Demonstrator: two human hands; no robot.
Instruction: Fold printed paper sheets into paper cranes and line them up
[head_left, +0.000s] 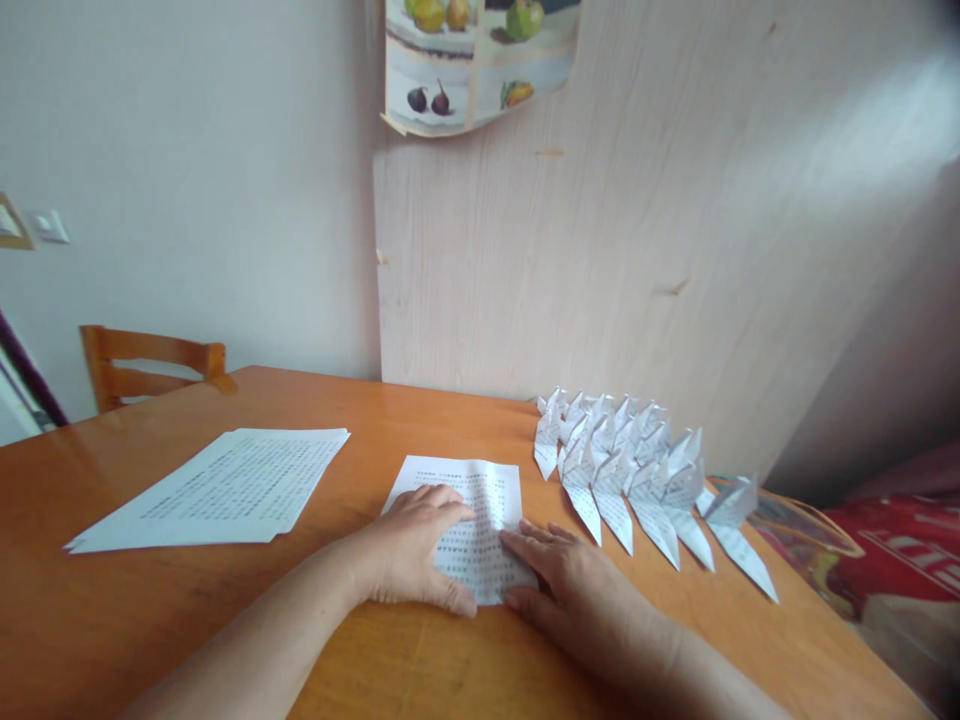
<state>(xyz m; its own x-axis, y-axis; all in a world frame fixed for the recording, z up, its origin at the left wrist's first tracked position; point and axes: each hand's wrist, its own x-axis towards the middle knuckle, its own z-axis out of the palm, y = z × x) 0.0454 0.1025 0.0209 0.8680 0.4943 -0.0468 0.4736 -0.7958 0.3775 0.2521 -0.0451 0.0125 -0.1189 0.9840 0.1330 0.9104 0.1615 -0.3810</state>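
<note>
A printed sheet of paper (491, 500) lies in front of me on the wooden table, with a raised crease running down its middle. My left hand (420, 545) rests on the sheet's left part, fingers stretched and thumb apart near the bottom edge. On the right edge lies my right hand (559, 575), its fingers extended and its thumb by the lower corner. Neither hand grips the paper. Right of the sheet stand several folded paper figures (615, 470) in rows, with pointed tips and long tails, made of similar printed paper.
A stack of printed sheets (225, 490) lies on the left of the table (360, 660). Behind it stands a wooden chair (157, 350). A fruit picture (480, 60) hangs on the back panel. Red items (892, 545) sit beyond the table's right edge.
</note>
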